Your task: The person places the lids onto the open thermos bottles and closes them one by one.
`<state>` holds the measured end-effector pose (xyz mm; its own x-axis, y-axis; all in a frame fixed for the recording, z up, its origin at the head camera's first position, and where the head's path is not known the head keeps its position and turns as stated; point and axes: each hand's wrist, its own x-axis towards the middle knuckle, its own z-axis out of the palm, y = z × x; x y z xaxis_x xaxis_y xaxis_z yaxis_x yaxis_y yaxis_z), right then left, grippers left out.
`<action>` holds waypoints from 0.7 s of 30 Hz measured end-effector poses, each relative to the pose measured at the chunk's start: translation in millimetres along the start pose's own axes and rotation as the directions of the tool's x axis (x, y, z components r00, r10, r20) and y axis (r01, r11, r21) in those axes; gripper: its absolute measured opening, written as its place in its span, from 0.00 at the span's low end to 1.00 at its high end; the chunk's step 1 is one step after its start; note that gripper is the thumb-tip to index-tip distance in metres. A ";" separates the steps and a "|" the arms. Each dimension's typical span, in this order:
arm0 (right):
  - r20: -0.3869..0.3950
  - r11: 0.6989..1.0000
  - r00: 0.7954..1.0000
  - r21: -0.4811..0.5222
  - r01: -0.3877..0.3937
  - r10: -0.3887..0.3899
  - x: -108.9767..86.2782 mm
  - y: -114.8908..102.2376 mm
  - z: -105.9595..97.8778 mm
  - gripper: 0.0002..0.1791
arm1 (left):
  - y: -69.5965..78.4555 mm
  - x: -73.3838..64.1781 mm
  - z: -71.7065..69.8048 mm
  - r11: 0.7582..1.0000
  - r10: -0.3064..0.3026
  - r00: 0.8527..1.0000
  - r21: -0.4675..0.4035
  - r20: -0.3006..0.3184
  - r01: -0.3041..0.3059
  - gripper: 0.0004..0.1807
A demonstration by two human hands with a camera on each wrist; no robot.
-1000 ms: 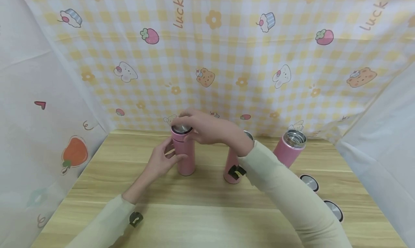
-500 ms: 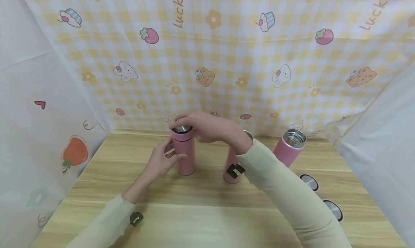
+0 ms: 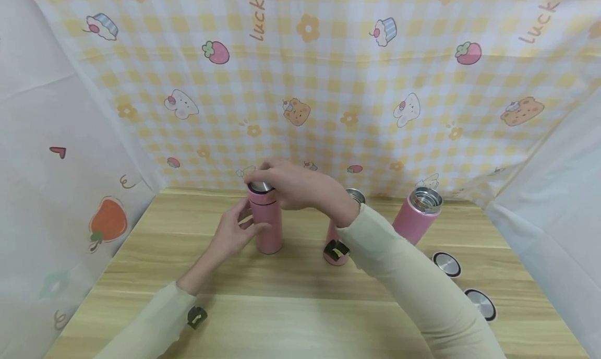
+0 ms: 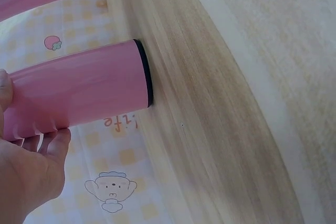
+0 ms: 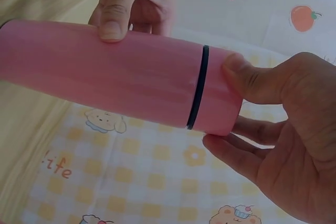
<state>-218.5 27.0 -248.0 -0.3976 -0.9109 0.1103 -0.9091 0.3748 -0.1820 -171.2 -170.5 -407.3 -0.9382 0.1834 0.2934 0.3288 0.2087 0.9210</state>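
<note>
A pink thermos bottle (image 3: 267, 226) stands upright at the left of the table, its pink lid (image 5: 220, 95) with a silver top seated on it. My left hand (image 3: 233, 232) grips the bottle's body, thumb on the near side and fingers round the far side. On the lid, my right hand (image 3: 300, 184) holds the rim between thumb and curled fingers. In the right wrist view a dark ring shows between lid and body. Behind the right wrist is a second pink bottle (image 3: 334, 234), partly hidden, with its metal mouth uncovered.
Further right stands a third pink bottle (image 3: 415, 218) with a bare steel mouth. Two silver-topped lids, one nearer the back (image 3: 447, 264) and a front lid (image 3: 481, 304), lie on the wooden table (image 3: 281, 322). A checked cloth (image 3: 328, 87) hangs behind.
The right hand has turned slightly on the lid, its fingers and wrist shifting a little, with the forearm moving slightly left. The left hand and the bottle stay put.
</note>
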 end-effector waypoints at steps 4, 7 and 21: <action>-0.044 1.000 0.999 -0.014 -0.009 0.008 -0.7 0.5 4.2 0.19 | 0.4 0.0 -0.2 1.000 -0.006 1.000 -0.006 -0.004 0.006 0.39; -0.066 1.000 0.998 -0.018 -0.010 0.008 -0.3 0.8 6.9 0.16 | 0.2 0.3 -0.7 1.000 -0.010 1.000 -0.009 -0.009 0.010 0.39; 0.107 0.978 0.993 0.207 0.023 -0.046 -1.9 8.9 -6.6 0.39 | -1.2 0.5 -1.7 0.999 0.018 1.000 0.032 0.007 -0.018 0.44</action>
<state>-226.6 33.3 -243.4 -0.3397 -0.9404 0.0136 -0.8726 0.3097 -0.3776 -172.2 -172.3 -407.9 -0.9314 0.1942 0.3079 0.3490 0.2356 0.9071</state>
